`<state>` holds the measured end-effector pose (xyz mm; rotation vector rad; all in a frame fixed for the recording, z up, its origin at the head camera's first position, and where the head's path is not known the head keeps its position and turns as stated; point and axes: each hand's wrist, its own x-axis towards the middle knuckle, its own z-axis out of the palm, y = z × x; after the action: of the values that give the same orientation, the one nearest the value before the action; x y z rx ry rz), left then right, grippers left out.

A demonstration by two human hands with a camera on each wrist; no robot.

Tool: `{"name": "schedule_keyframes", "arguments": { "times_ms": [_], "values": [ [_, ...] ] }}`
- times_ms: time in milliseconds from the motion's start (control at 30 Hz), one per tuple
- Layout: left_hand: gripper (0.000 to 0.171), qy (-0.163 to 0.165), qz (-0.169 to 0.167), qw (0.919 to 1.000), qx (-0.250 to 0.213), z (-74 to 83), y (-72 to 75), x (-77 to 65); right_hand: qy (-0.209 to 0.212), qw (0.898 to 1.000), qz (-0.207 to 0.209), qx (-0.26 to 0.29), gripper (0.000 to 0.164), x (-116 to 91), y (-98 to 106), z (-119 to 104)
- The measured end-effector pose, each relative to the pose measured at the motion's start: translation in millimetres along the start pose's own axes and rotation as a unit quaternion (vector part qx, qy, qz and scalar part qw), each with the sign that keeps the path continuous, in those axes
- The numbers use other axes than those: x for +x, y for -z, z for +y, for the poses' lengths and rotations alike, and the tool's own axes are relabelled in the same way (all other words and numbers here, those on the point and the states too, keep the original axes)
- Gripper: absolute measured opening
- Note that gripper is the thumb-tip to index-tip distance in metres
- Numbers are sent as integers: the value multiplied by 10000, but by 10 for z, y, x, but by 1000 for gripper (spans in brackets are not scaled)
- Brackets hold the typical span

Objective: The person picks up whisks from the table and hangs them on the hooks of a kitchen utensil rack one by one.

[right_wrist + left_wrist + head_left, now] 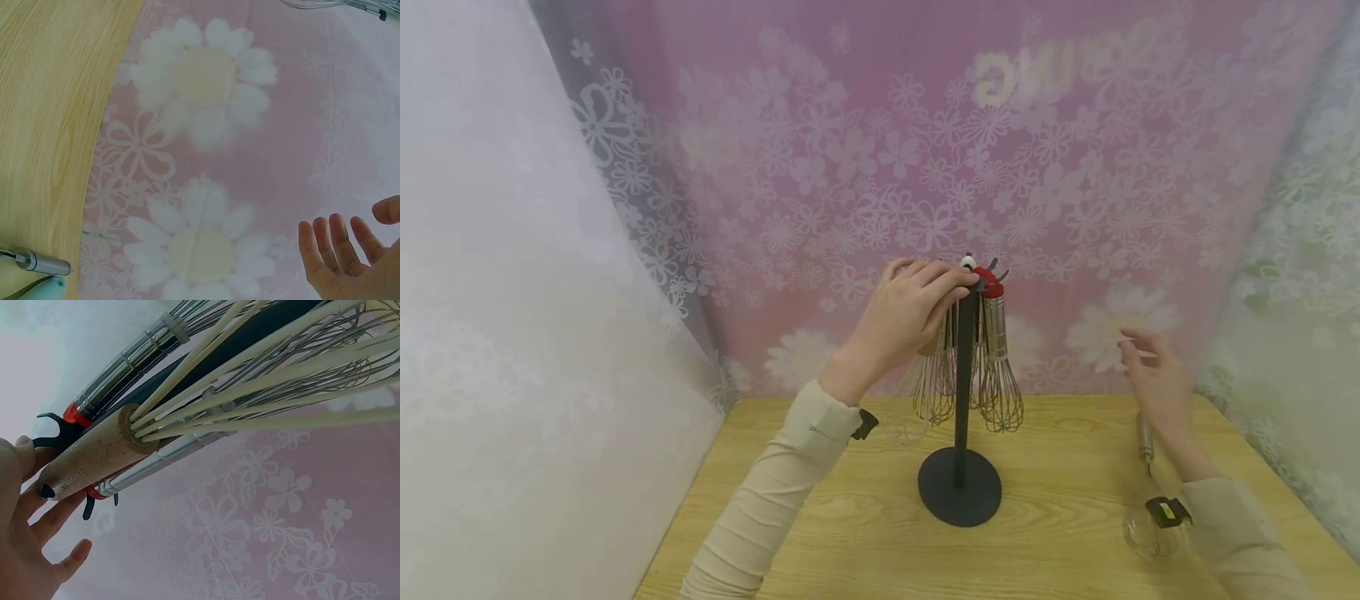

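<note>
A whisk with a wooden handle (94, 456) and pale loops hangs at the top of a black stand (964, 375). My left hand (910, 304) holds this whisk by its handle end, with the thumb at a black hook (59, 431) of the stand. Other whisks with steel handles (995, 329) and red ends hang around the post, wires down. Over the right side of the table, my right hand (1157, 383) is raised with relaxed fingers and nothing in it. Below it lies a whisk with a metal handle (1145, 437), partly hidden by the forearm.
The stand's round black base (959, 500) rests on a wood-grain table (850, 517). A teal handle end (50, 289) lies beside the metal one in the right wrist view. Flower-patterned curtains (865, 192) enclose the table at the back and sides.
</note>
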<state>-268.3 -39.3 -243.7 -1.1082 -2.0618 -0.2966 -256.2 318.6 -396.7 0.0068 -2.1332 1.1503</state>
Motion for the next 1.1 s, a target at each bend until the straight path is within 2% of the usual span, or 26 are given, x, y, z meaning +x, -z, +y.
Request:
{"name": "schedule_keyframes", "arguments": {
  "times_ms": [333, 533, 700, 1100],
  "values": [
    [25, 11, 118, 9998, 136, 23, -14, 12, -126, 9994, -65, -322, 39, 13, 67, 162],
    [26, 93, 101, 9997, 199, 52, -8, 19, -355, 9954, -426, -784, 43, 47, 163, 298],
    [26, 120, 123, 9993, 317, 68, -13, 23, -396, 9925, -758, -877, 46, 55, 217, 388],
    [26, 200, 80, 9989, 422, 103, -18, 45, -364, 9884, -1088, -998, 46, 95, 279, 640]
  ]
}}
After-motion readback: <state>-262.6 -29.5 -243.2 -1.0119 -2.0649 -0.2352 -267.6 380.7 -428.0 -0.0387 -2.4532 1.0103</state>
